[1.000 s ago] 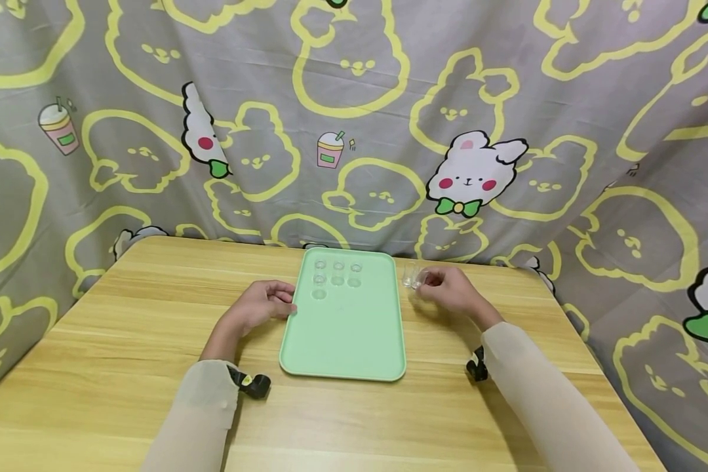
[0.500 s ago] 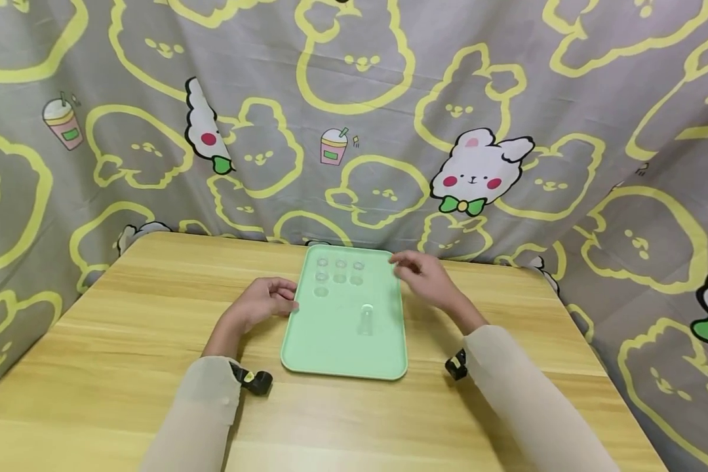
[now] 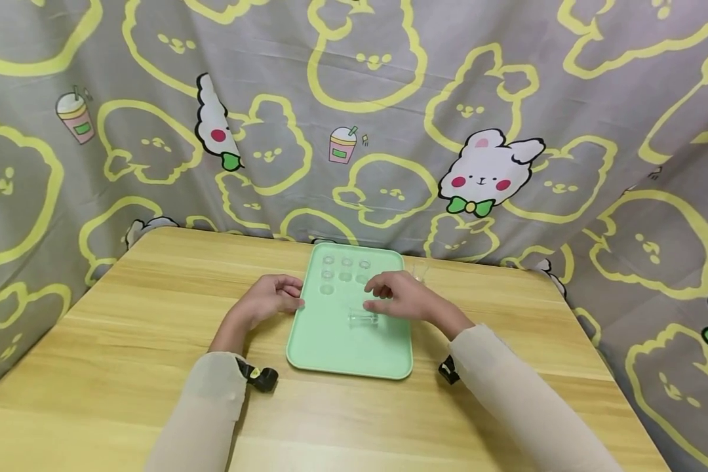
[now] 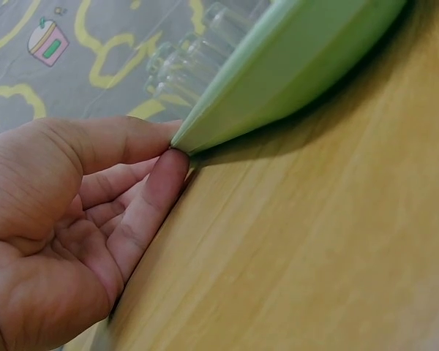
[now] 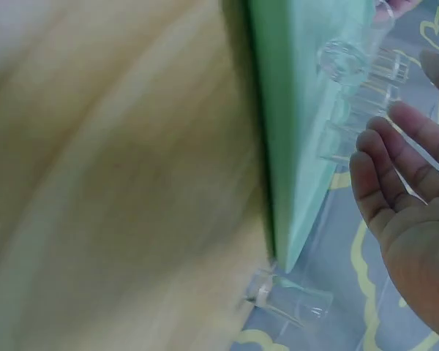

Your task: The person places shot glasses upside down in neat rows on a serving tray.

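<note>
My left hand (image 3: 268, 298) is at the left side of a green tray (image 3: 336, 354); in the left wrist view, thumb and forefinger pinch its rim (image 4: 234, 110). Over the tray's right half hovers my right hand (image 3: 407, 296), fingers loosely bent and holding nothing. Just below its fingertips, a small clear glass (image 3: 362, 318) lies on its side on the tray. The right wrist view shows the round base of that glass (image 5: 342, 62) facing the camera. Several similar glasses (image 3: 328, 261) stand upright in rows at the tray's far left.
More clear glass (image 3: 420, 272) stands on the wooden table (image 3: 153, 314) beyond the tray's right edge, partly hidden by the right hand. A patterned grey curtain (image 3: 389, 118) hangs behind the table.
A glass has appeared on the tray and turned from lengthwise to crosswise. My right hand has moved left from the glasses beside the tray to above it. The left hand stays at the rim.
</note>
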